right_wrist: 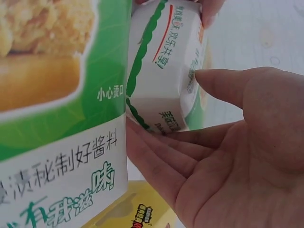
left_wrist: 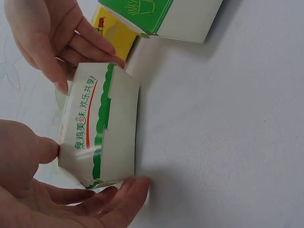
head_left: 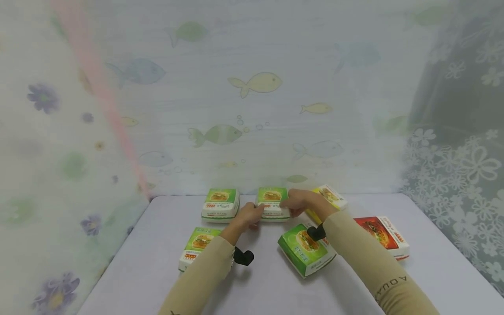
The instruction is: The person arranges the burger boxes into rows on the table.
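Note:
A green and white burger box (head_left: 273,202) lies at the back middle of the table (head_left: 267,284), and both hands hold it. My left hand (head_left: 252,214) grips its left end; the left wrist view has the thumb (left_wrist: 45,149) on one edge and fingers (left_wrist: 123,190) on the other side of the box (left_wrist: 102,128). My right hand (head_left: 293,204) grips the right end. In the right wrist view its thumb (right_wrist: 223,85) touches the top edge of the box (right_wrist: 164,71) and its fingers (right_wrist: 156,142) lie along the side.
Other burger boxes lie around: green ones at the back left (head_left: 220,203), front left (head_left: 201,244) and front middle (head_left: 307,250), a yellow one (head_left: 330,199) behind my right hand, a red one (head_left: 383,236) at the right. Fish-patterned curtains (head_left: 256,109) close the back.

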Demonstrator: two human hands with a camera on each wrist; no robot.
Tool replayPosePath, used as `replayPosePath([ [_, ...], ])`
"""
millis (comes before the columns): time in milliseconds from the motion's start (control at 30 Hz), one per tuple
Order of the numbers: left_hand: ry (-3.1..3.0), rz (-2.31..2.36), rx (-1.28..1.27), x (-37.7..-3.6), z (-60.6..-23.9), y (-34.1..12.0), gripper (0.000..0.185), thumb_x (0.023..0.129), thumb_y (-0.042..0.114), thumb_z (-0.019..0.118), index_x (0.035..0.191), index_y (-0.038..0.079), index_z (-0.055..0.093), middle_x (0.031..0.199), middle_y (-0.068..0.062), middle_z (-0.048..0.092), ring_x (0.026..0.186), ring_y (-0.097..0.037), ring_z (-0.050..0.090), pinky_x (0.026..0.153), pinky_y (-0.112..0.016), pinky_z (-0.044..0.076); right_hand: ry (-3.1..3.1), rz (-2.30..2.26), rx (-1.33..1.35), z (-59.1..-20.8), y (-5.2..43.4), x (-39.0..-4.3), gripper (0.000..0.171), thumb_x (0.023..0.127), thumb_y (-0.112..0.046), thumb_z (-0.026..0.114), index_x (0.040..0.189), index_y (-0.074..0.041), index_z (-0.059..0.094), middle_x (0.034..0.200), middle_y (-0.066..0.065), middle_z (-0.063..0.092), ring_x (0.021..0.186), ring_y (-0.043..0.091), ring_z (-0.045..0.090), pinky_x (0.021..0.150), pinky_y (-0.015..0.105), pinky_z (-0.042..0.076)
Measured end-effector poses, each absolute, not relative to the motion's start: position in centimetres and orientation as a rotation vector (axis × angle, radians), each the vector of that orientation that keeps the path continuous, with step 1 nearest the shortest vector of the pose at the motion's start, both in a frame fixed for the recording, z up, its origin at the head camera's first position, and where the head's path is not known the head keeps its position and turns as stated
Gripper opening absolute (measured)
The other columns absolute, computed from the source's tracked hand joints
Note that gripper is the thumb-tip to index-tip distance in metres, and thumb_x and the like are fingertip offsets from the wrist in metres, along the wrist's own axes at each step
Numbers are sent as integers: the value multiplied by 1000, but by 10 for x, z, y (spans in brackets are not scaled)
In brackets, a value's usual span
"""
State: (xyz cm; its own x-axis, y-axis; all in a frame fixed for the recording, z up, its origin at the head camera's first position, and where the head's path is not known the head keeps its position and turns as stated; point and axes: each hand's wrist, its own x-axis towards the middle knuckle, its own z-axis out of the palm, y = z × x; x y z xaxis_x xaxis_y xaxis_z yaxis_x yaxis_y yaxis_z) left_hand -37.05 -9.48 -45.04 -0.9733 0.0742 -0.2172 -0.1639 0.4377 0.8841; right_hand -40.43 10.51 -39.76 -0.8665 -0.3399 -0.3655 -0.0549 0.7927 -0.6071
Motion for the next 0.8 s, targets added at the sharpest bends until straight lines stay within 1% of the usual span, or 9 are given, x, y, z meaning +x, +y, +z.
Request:
replayPosePath([
  [167, 2596, 1421, -41, -365, -449, -100, 61, 108, 35, 48, 143, -14, 40, 133, -30, 52, 102, -34, 60, 77, -43, 60, 2544, -716, -339, -393, 107, -400, 27, 106, -27, 55, 96, -1, 55, 82, 4, 51, 72, 18, 59, 88, 41, 59],
  [200, 2638, 1369, -19, -363, -448, -101, 63, 108, 36, 48, 145, -14, 39, 138, -31, 50, 103, -34, 60, 75, -42, 60, 2556, -683, -362, -392, 108, -398, 30, 106, -28, 55, 90, -3, 53, 78, 4, 48, 74, 18, 61, 88, 41, 59],
  [233, 2678, 1319, 11, -361, -446, -102, 65, 108, 37, 47, 147, -15, 37, 142, -33, 47, 106, -35, 59, 74, -41, 60, 2562, -662, -378, -390, 110, -396, 31, 106, -29, 55, 91, -2, 55, 80, 3, 50, 77, 19, 63, 88, 41, 59],
  [300, 2735, 1249, 83, -356, -440, -104, 68, 108, 38, 47, 149, -16, 34, 149, -35, 41, 117, -39, 57, 79, -43, 59, 2578, -628, -418, -386, 114, -390, 33, 106, -30, 55, 98, 2, 61, 89, 6, 59, 89, 24, 68, 89, 41, 58],
  [367, 2746, 1228, 139, -350, -434, -105, 72, 109, 39, 46, 152, -16, 30, 155, -35, 35, 131, -43, 50, 93, -47, 56, 2600, -602, -450, -381, 120, -384, 39, 106, -30, 55, 113, 7, 64, 101, 14, 66, 99, 29, 69, 91, 42, 57],
  [433, 2753, 1220, 176, -344, -427, -107, 75, 108, 41, 46, 153, -15, 27, 159, -34, 29, 143, -46, 38, 107, -53, 47, 2630, -568, -482, -377, 126, -377, 48, 106, -32, 55, 133, 7, 58, 127, 21, 64, 112, 34, 65, 96, 45, 55],
  [500, 2747, 1213, 183, -337, -423, -109, 76, 108, 43, 47, 155, -13, 26, 160, -32, 29, 148, -45, 31, 116, -56, 36, 2668, -513, -523, -374, 132, -370, 51, 106, -34, 55, 138, 5, 56, 134, 23, 60, 119, 36, 62, 100, 48, 52],
  [567, 2740, 1201, 190, -331, -420, -111, 76, 107, 45, 48, 155, -11, 27, 159, -30, 32, 148, -44, 31, 118, -57, 32, 2700, -469, -549, -373, 138, -364, 52, 105, -36, 56, 140, 3, 56, 139, 23, 58, 124, 38, 58, 104, 51, 49],
  [800, 2659, 1242, 279, -309, -425, -114, 71, 106, 44, 53, 151, -7, 36, 151, -28, 44, 140, -44, 42, 108, -60, 43, 2716, -454, -593, -373, 161, -349, 54, 104, -36, 58, 139, 4, 56, 134, 21, 61, 126, 40, 57, 105, 54, 47],
])
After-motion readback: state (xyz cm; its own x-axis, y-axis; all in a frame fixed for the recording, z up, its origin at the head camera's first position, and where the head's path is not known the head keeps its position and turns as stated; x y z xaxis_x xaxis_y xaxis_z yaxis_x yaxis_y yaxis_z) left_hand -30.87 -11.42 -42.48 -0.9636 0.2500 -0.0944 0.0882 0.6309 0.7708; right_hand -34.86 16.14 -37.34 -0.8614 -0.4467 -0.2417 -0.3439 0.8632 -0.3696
